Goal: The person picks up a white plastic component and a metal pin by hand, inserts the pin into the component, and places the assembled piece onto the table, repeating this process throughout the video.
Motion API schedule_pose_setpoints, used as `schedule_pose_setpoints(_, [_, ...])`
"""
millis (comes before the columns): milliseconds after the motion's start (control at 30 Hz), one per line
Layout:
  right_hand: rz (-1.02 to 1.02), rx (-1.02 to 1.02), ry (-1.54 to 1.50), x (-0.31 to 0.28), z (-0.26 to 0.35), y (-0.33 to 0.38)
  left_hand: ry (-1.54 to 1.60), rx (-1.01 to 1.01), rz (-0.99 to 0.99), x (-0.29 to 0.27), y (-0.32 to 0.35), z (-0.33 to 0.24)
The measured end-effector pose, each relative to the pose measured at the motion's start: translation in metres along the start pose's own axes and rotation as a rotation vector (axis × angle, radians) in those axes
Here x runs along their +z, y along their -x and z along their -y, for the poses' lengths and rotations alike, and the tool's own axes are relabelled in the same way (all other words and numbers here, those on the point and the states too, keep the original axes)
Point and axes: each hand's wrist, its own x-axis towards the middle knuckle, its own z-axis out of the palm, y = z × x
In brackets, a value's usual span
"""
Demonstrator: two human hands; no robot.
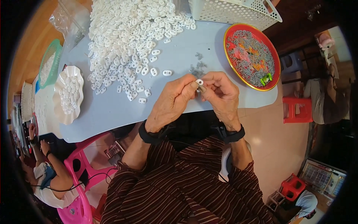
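Both hands (197,98) pinch a white clip (199,81) above the table's near edge (209,108).

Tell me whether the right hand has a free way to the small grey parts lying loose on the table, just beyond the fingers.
Probably yes. The right hand is just short of the small grey parts, with only bare table between. But its fingertips pinch a white piece together with the left hand, so its grip is occupied.
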Motion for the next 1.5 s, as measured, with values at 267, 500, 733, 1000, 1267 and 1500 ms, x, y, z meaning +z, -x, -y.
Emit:
schedule_pose_setpoints(267, [0.042, 0.006, -0.053, -0.003, -0.002, 0.001, -0.028, -0.103, 0.027, -0.005, 0.002, -0.003])
schedule_pose_setpoints(500, [0.014, -0.024, -0.054, -0.003, -0.009, 0.002, -0.063, 0.003, -0.041, -0.001, 0.001, 0.004])
schedule_pose_setpoints(733, [0.031, -0.020, -0.078, -0.003, -0.006, 0.001, -0.070, 0.023, -0.055, 0.002, 0.000, 0.005])
schedule_pose_setpoints(1000, [-0.034, -0.047, -0.027, 0.000, -0.004, 0.001, -0.101, -0.006, -0.049, 0.004, 0.001, -0.002])
schedule_pose_setpoints(1267, [-0.016, -0.029, -0.018, -0.001, -0.005, 0.001, -0.082, -0.021, -0.020, 0.001, 0.001, 0.001])
schedule_pose_setpoints(1500, [-0.001, -0.025, -0.024, -0.001, -0.004, 0.002, -0.080, 0.000, 0.050, -0.005, -0.003, 0.002])
